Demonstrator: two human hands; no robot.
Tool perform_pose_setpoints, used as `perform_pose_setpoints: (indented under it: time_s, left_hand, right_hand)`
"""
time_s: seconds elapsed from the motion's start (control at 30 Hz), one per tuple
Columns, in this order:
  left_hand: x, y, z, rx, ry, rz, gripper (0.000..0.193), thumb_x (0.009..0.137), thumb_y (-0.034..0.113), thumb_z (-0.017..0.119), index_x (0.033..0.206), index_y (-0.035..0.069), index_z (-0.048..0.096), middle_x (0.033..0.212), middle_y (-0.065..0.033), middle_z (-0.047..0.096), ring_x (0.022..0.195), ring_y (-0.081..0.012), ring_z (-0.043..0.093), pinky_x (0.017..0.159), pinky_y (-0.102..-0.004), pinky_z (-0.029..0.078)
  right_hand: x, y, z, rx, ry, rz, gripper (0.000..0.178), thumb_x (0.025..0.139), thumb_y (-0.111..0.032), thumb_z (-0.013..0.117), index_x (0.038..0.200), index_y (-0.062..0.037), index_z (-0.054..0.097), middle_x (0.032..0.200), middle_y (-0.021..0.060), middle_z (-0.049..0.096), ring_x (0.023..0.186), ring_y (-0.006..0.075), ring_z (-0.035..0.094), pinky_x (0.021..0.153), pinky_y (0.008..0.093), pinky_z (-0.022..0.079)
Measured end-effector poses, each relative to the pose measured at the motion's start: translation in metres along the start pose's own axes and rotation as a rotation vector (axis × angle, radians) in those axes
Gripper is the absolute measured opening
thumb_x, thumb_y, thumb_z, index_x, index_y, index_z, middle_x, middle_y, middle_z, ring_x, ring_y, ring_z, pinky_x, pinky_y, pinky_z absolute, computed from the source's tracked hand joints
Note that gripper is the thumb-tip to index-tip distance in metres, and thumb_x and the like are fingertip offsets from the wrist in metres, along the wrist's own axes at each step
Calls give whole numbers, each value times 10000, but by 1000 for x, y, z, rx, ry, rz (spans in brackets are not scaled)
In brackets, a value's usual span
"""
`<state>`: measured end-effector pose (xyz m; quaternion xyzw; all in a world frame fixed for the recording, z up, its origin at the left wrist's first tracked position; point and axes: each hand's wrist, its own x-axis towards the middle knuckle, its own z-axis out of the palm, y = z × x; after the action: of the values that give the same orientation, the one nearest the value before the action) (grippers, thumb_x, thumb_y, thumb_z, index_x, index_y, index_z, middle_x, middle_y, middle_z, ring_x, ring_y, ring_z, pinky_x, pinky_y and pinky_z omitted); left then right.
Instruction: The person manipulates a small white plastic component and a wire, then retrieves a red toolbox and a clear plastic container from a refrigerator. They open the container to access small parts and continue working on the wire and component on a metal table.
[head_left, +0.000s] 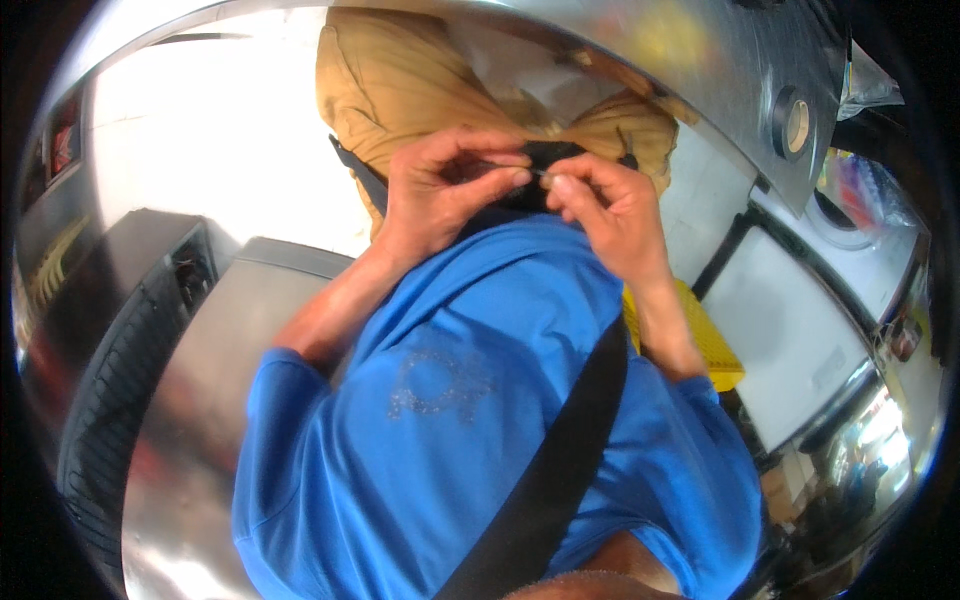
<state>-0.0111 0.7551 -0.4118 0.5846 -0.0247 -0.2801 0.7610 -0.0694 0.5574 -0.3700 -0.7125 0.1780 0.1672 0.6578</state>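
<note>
Both my hands meet over my lap, in front of the blue shirt (450,340) and the tan trousers (400,80). A small thin dark piece (538,173) spans the gap between my fingertips; it is too small to tell its kind. My left hand (440,190) pinches one end with thumb and forefinger, its other fingers curled. Thumb and fingers of my right hand (615,210) close on the other end. Black cloth (552,152) lies just behind the fingertips, at my waist.
A shiny metal worktop (700,80) curves across the upper right, with a tape roll (790,124) on it. A yellow crate (712,335) stands by my right forearm, beside a white panel with a dark frame (790,330). Grey metal cabinets (220,400) stand on the left.
</note>
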Motion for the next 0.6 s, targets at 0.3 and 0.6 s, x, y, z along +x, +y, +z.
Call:
perform_pose_setpoints:
  time_s: [0.3, 0.6]
  left_hand:
    - [0, -3, 0, -59, -86, -50, 248, 814, -84, 738, 1045, -57, 652, 996, -144, 698, 922, -180, 689, 858, -314, 581]
    - [2, -6, -1, -110, -135, -67, 174, 831, -79, 724, 986, -55, 649, 966, -156, 692, 902, -206, 698, 841, -323, 586]
  right_hand:
    - [-1, 5, 1, 87, -2, -32, 127, 912, -124, 635, 898, -7, 683, 730, 11, 646, 676, 56, 583, 629, 216, 477]
    - [0, 3, 1, 106, -17, -13, 127, 907, -122, 623, 878, -11, 679, 718, 12, 643, 660, 49, 578, 608, 217, 472]
